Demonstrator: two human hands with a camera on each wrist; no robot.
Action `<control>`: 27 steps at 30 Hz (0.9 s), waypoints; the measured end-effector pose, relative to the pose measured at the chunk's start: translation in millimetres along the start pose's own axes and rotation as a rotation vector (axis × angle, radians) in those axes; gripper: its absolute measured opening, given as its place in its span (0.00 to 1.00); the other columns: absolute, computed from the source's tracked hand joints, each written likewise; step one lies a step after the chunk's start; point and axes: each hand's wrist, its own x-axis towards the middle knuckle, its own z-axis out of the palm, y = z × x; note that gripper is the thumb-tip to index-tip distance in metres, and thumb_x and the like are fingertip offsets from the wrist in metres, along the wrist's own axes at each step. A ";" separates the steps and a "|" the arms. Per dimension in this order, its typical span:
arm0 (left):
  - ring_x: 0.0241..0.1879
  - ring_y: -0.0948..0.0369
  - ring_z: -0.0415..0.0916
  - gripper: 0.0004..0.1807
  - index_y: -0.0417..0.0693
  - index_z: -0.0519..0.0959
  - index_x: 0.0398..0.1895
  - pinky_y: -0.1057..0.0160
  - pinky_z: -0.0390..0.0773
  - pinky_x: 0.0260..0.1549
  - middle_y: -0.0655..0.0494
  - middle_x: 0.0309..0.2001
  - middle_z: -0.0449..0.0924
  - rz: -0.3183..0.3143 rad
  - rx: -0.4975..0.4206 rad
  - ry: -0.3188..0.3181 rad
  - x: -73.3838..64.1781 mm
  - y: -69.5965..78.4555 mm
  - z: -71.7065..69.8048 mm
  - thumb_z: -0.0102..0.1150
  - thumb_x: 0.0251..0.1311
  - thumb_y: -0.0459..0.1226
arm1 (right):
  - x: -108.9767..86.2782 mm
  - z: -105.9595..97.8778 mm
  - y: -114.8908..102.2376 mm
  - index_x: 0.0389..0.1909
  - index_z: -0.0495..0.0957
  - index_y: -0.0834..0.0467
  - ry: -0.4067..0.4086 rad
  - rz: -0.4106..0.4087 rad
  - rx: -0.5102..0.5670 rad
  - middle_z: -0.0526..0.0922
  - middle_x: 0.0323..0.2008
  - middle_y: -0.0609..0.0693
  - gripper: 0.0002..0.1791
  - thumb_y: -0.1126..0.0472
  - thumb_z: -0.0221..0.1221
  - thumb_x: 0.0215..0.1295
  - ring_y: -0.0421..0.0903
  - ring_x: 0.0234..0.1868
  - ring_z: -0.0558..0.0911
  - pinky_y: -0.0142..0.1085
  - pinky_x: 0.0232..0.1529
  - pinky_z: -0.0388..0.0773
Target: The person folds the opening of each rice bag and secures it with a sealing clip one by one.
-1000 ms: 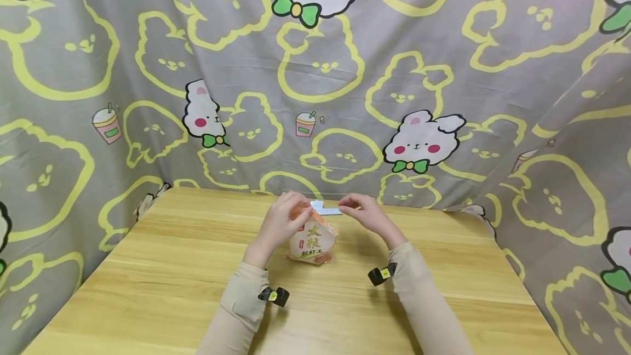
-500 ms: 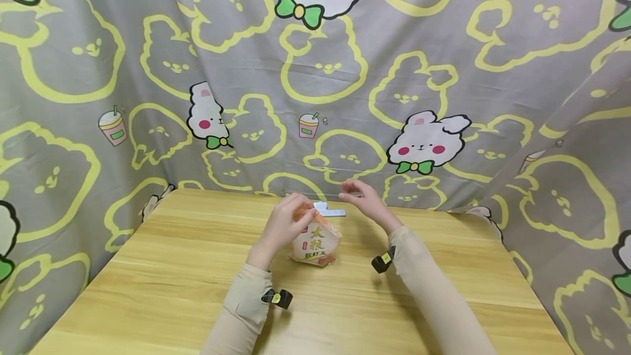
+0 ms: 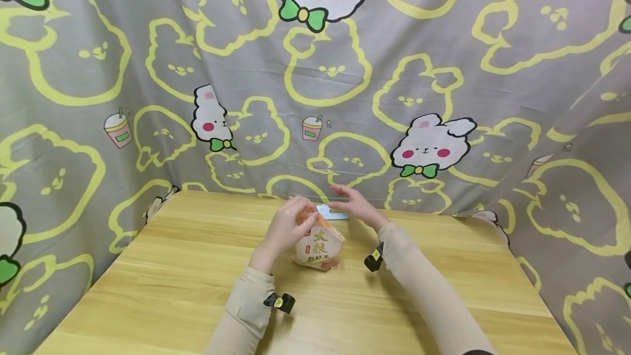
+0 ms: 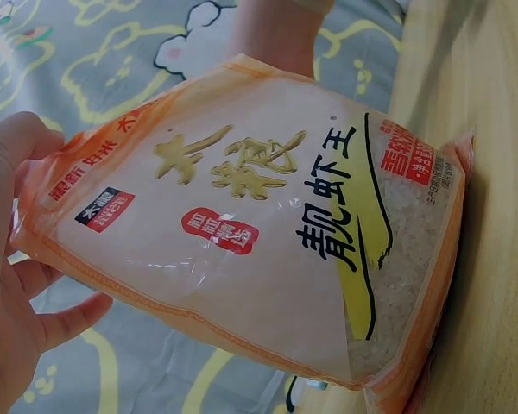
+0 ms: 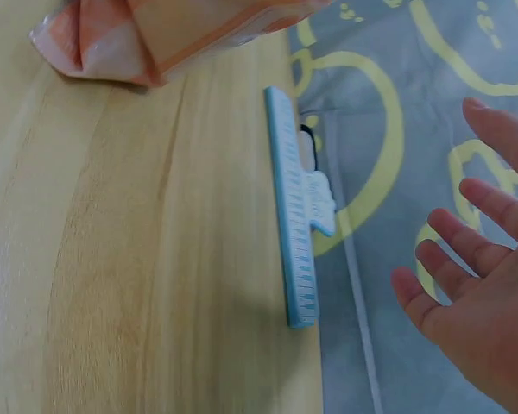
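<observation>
A plastic bag of rice (image 3: 319, 245), white and orange with gold and black lettering, stands on the table. My left hand (image 3: 291, 226) pinches its gathered top between thumb and fingers, as the left wrist view also shows on the bag (image 4: 268, 241). Behind the bag lies a light-blue bag clip (image 3: 337, 216) with ruler-like markings. In the right wrist view the whole clip (image 5: 292, 216) shows near the table's back edge. My right hand (image 3: 359, 207) hovers beside the clip and right of the bag's top. Its fingers are spread and loosely bent, holding nothing.
The wooden table (image 3: 197, 267) ends at a grey curtain (image 3: 345, 81) with yellow and white cartoon figures, which surrounds it at the back and sides. A black camera sits on each wrist.
My right hand has lifted off the clip's right end and then moved left towards the bag's top. My left hand keeps its grip on the bag. The head view has shifted slightly.
</observation>
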 end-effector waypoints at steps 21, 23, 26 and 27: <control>0.45 0.59 0.79 0.02 0.50 0.80 0.37 0.57 0.80 0.46 0.56 0.40 0.81 -0.003 0.008 -0.008 0.2 -1.2 -1.5 0.61 0.63 0.37 | 20.7 25.0 14.8 0.73 0.58 0.59 -0.084 0.035 -0.104 0.60 0.74 0.59 0.41 0.54 0.65 0.62 0.63 0.72 0.63 0.56 0.70 0.61; 0.44 0.59 0.79 0.02 0.50 0.80 0.37 0.57 0.80 0.46 0.57 0.40 0.81 -0.003 0.006 -0.010 -0.1 -0.8 -1.6 0.61 0.63 0.37 | 21.7 28.1 16.9 0.73 0.59 0.59 -0.080 0.033 -0.125 0.60 0.73 0.59 0.40 0.54 0.64 0.63 0.62 0.72 0.63 0.56 0.71 0.61; 0.44 0.59 0.79 0.02 0.50 0.80 0.37 0.57 0.80 0.45 0.56 0.40 0.81 -0.001 0.005 -0.011 -0.3 -0.1 -1.5 0.61 0.63 0.37 | 22.9 32.1 19.6 0.72 0.60 0.59 -0.056 0.033 -0.132 0.61 0.73 0.60 0.38 0.56 0.63 0.64 0.63 0.71 0.64 0.56 0.69 0.63; 0.44 0.60 0.79 0.02 0.50 0.80 0.37 0.57 0.80 0.45 0.56 0.40 0.81 -0.002 0.005 -0.014 -0.2 0.0 -1.5 0.61 0.63 0.37 | 23.2 33.2 20.4 0.72 0.60 0.59 -0.045 0.034 -0.128 0.62 0.72 0.60 0.37 0.56 0.63 0.65 0.63 0.70 0.65 0.56 0.69 0.64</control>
